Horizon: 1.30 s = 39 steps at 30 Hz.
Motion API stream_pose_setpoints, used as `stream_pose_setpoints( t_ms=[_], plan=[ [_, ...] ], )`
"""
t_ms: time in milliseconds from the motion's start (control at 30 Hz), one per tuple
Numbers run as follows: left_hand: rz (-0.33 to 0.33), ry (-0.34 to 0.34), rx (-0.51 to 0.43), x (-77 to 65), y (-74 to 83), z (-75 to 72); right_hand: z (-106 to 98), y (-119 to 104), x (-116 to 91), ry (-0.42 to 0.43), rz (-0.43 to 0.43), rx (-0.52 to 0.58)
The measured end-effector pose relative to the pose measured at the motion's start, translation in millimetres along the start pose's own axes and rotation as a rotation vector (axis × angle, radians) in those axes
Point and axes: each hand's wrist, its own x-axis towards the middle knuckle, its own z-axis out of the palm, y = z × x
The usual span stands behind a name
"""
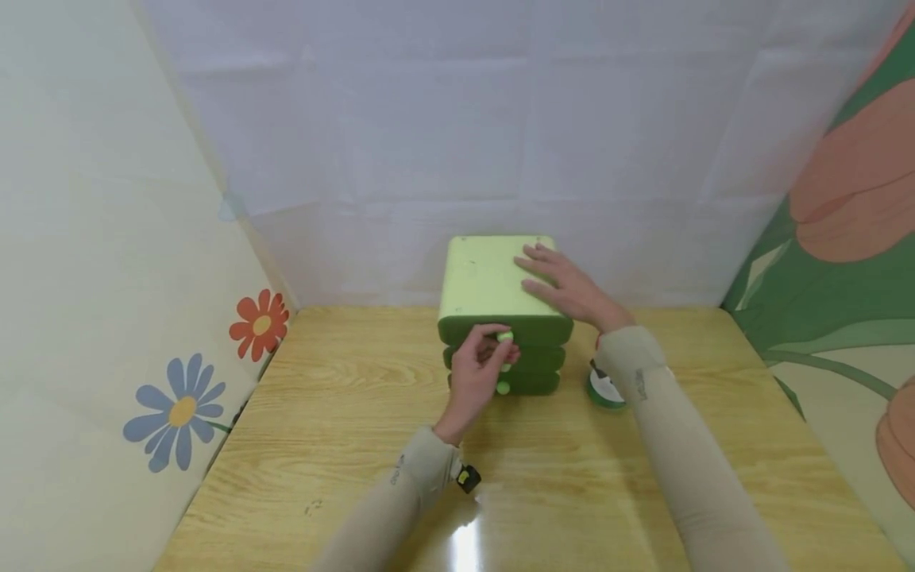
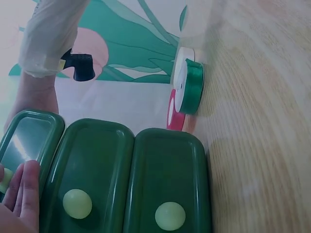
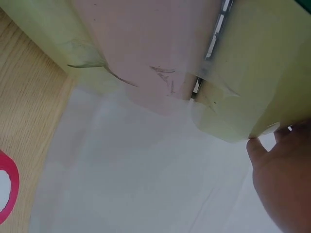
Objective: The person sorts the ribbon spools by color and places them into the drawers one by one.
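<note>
A small green drawer cabinet (image 1: 472,274), with a pale green top and several dark green drawer fronts, stands on the table against the white backdrop. My left hand (image 1: 473,367) pinches the light green knob (image 1: 506,337) of the top drawer between thumb and fingers. That drawer (image 2: 28,136) looks level with the fronts below it in the left wrist view. Two lower drawer knobs (image 2: 77,204) show beside the left fingers. With fingers spread, my right hand (image 1: 568,287) rests on the right side of the cabinet's top. In the right wrist view it touches the cabinet's edge.
Right of the cabinet, partly under the right forearm, are a green ribbon spool (image 2: 193,87), a pink-red spool (image 2: 175,112) and a white one (image 2: 181,60). The wooden table (image 1: 343,445) meets a flowered wall panel on each side.
</note>
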Motion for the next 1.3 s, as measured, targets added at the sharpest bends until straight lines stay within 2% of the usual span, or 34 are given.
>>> stream_pose_setpoints(
  t_ms=[333,700,1300],
  plan=[
    [-0.004,-0.001,-0.007,1.0,1.4,-0.4,0.4,0.9,1.0,0.004,0.008,0.012],
    [-0.044,0.003,-0.025,-0.4,4.5,-1.1,1.8,-1.4,1.5,0.008,0.01,0.031],
    [-0.01,0.002,-0.009,-2.4,3.4,-3.8,3.5,0.6,2.6,0.005,0.011,0.039]
  ],
)
